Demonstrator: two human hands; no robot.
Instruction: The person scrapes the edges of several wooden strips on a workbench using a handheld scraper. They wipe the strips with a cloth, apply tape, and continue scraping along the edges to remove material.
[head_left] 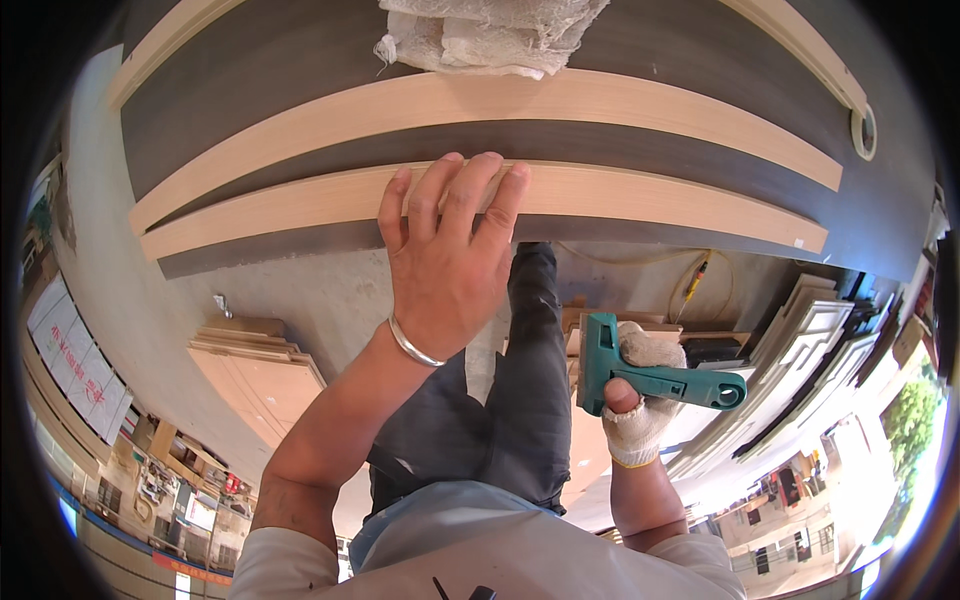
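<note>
Head view. Right hand (pixel 640 415), gloved with thumb bare, closed round green hand tool (pixel 660 382), off to the right of the legs. Left hand (pixel 445 255) bare, fingers spread, laid over near wooden strip (pixel 620 190) on dark board (pixel 600 143). Beyond: far wooden strip (pixel 600 97), then crumpled white cloth (pixel 490 35).

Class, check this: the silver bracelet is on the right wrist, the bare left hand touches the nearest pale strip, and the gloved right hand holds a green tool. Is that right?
No: the head view shows the silver bracelet on the left wrist, not the right. The bare left hand touches the nearest pale strip, and the gloved right hand holds a green tool.
</note>
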